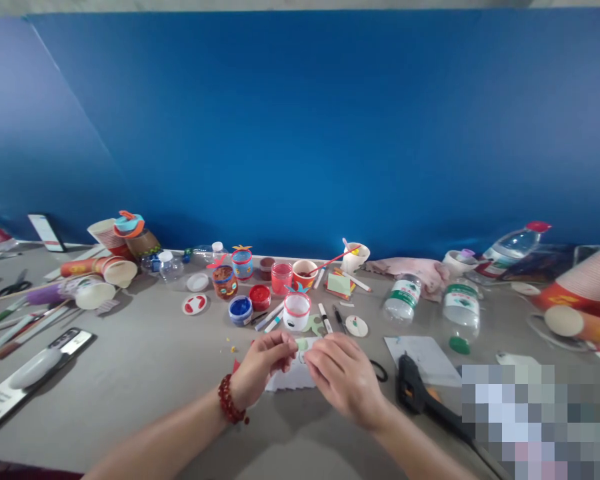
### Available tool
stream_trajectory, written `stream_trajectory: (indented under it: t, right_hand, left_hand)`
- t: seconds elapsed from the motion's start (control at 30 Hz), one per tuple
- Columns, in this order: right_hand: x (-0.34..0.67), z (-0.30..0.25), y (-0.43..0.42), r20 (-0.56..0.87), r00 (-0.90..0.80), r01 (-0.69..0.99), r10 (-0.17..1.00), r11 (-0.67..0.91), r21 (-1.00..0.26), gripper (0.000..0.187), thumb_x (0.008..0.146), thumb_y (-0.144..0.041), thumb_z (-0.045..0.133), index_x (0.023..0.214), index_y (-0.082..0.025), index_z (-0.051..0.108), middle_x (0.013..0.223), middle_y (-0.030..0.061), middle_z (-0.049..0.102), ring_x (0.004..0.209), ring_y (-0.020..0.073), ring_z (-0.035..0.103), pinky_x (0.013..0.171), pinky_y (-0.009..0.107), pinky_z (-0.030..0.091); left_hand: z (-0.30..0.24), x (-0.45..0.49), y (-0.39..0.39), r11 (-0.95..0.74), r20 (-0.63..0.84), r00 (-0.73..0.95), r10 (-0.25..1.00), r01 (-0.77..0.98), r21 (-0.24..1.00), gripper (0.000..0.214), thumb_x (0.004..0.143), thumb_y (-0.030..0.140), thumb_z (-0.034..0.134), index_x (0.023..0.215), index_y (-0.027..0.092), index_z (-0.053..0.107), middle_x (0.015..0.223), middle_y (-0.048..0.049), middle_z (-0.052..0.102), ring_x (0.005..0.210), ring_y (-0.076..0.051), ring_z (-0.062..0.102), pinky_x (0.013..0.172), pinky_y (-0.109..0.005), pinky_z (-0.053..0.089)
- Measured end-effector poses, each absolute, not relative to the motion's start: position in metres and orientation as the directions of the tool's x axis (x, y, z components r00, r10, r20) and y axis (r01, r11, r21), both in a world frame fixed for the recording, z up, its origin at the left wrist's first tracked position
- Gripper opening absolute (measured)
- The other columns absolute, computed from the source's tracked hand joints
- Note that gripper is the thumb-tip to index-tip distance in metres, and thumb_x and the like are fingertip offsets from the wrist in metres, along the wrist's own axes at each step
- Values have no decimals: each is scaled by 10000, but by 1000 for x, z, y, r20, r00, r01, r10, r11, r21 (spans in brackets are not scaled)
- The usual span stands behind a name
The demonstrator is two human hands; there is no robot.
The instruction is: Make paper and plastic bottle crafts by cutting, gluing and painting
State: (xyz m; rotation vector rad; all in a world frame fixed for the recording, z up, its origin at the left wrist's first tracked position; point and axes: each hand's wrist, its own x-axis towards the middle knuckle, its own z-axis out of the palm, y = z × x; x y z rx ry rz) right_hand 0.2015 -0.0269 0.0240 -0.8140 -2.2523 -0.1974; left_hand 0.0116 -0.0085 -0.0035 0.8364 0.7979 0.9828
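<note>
Two hands meet: the left hand [260,367], at eight o'clock, pinches a small pale green piece [303,344]; whether the right hand [347,379], at four, also clamps it, I cannot tell. Probably light and easily creased, the piece suits a gentle edge grip, above white paper [286,383], with a red-rimmed cup [297,321] at twelve o'clock.

Is a grey tabletop [155,360], cluttered mostly along far side. Holds at L: scissors [13,287], paintbrushes [33,329], paper cups [95,293] on their sides &, nearer, a phone [76,341]. Carries in ctr.: red-blotched wht. lid [195,305], open blue paint jar [241,309], open red paint jar [259,297] just beyond, wht. pot [296,312] w/ pink rim, sticky notes [339,285], blk. pen [339,319]. Bears at R: green-lbl. plastic bottles [403,299], pink cloth [413,268] at far side, wht. paper sheet [433,357] &, nearer, blk. glue gun [410,388] w/ cord.
</note>
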Motion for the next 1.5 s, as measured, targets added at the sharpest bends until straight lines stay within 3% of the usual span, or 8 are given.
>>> stream_trajectory:
  t: [0.5,0.7,0.83,0.93,1.1,1.17,1.27,1.5]
  right_hand:
    - [191,13,-21,650,-570,654,503,757,-12,101,875,-140,545,805,-174,610,754,53,632,750,213,512,741,373,421]
    - [190,13,-20,653,-531,675,541,735,-61,115,867,-129,544,778,-177,596,727,46,619,742,209,526,738,366,420]
    - [192,13,-18,666,-451,650,595,730,-212,105,854,-113,546,804,-187,603,760,45,632,762,203,549,769,367,426]
    - [195,12,-14,637,-305,574,708,670,-470,95,843,-131,547,803,-192,608,767,40,622,769,196,562,766,353,437]
    - [202,8,-3,232,-109,276,967,253,-927,60,771,-227,602,730,-184,612,688,5,597,654,154,538,626,275,418]
    - [205,6,0,75,-90,177,993,90,-980,104,747,-279,625,726,-177,612,659,-8,584,619,139,515,591,258,391]
    - [210,4,5,-2,-74,132,997,8,-991,136,723,-305,636,713,-171,609,640,-19,569,595,125,490,566,245,362]
    - [219,4,11,-5,-48,118,999,0,-993,148,723,-322,656,717,-178,625,625,-27,560,593,126,476,563,244,348]
  left_hand:
    - [-8,16,-12,328,-203,328,923,-392,860,128,723,199,709,675,152,600,594,36,552,524,-67,464,532,-204,340]
    - [-6,16,-13,320,-190,341,921,-380,868,170,704,238,749,697,147,606,584,40,536,508,-65,447,524,-204,330]
    - [-1,17,-13,315,-185,349,919,-365,876,218,708,303,756,689,146,605,625,21,559,529,-72,464,532,-207,348]
    - [-2,17,-12,261,-151,332,931,-318,911,258,717,350,750,680,144,600,596,20,537,527,-75,454,516,-202,332]
    - [-4,14,-6,91,-53,210,976,-177,980,274,779,394,697,716,158,572,564,48,479,482,-63,378,469,-195,278]
    - [-4,11,-3,-49,59,126,990,-77,996,231,808,373,670,762,164,585,631,33,519,536,-80,437,508,-199,340]
    - [-6,5,6,-233,232,21,972,101,967,176,837,337,638,918,183,608,882,-31,623,769,-148,576,674,-246,458]
    - [-28,0,30,-389,372,129,919,444,807,636,835,350,647,1399,223,383,1384,-147,506,1254,-303,488,982,-445,438]
